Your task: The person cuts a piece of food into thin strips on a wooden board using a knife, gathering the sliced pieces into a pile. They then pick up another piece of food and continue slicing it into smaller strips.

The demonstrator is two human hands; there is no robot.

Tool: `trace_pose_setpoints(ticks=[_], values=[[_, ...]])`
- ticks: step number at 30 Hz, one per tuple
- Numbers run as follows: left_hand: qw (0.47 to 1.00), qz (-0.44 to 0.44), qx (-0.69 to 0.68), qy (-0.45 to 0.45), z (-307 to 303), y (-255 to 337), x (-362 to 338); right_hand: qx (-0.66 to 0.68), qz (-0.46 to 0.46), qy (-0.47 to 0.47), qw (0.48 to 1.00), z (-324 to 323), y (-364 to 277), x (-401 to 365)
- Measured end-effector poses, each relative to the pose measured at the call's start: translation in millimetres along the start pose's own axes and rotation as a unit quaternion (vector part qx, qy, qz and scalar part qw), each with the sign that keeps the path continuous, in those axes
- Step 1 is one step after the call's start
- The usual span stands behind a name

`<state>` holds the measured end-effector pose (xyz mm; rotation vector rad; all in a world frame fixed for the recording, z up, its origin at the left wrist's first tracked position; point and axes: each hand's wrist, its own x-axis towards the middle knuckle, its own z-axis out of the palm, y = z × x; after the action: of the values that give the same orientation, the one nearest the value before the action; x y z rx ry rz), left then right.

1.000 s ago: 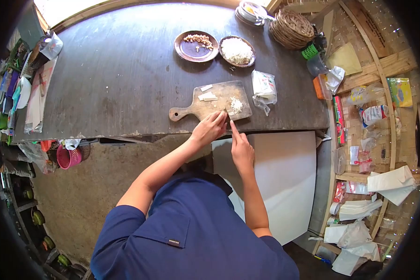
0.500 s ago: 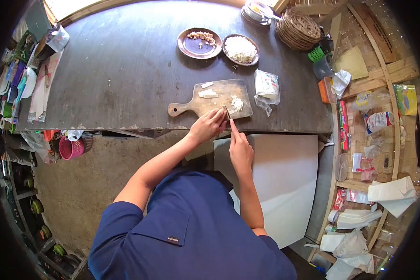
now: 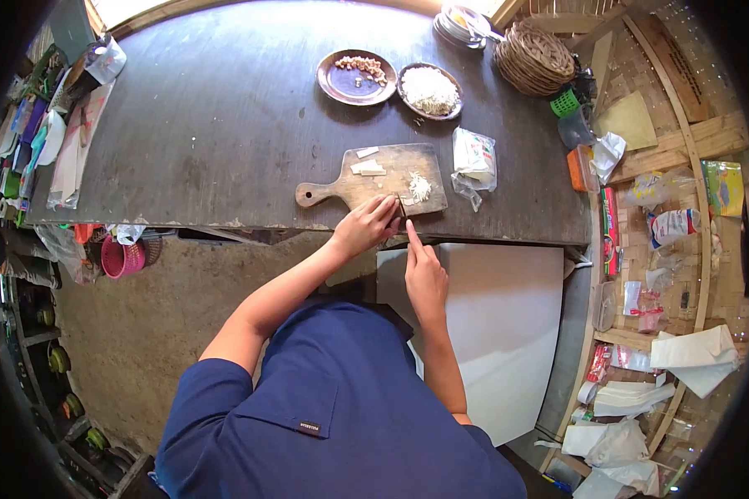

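Slicing in hand, we judge: left hand [image 3: 366, 226] curled down on cutting board [image 3: 341, 193], right hand [image 3: 425, 274] gripping knife [image 3: 401, 204]; next cut needs fingertips clear.

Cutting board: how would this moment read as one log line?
left hand: fingers curled on cutting board | right hand: grips knife, forefinger along it | white shreds: beside blade

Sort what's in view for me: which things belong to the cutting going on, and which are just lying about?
In the job: cutting board, knife, left hand, right hand, cut white shreds, white slabs, probably the bowl of white shreds.
Lying about: plate of brown bits, plastic bag, woven basket, pink basket.
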<state>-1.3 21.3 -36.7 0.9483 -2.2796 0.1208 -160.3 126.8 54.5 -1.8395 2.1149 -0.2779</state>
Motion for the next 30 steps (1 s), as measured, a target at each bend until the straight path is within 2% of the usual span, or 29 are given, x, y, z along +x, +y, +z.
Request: trace_pose_setpoints(ticks=[2,11,22,25,30], values=[[1.000,-0.005,-0.001,0.004,1,1,0,0.017,-0.016,0.021,1.000,4,7,-8],[1.000,-0.001,0.020,-0.009,2,-1,-3,0.000,0.007,-0.008,1.000,-2,-4,7],[0.999,0.014,0.039,-0.010,-4,-1,-3,0.002,0.007,-0.001,1.000,4,-2,14],[1.000,-0.010,0.026,-0.009,2,-1,-4,0.010,0.009,-0.022,1.000,-4,-4,0],[1.000,-0.011,0.021,-0.001,1,1,-3,0.007,0.009,0.003,1.000,7,-4,5]])
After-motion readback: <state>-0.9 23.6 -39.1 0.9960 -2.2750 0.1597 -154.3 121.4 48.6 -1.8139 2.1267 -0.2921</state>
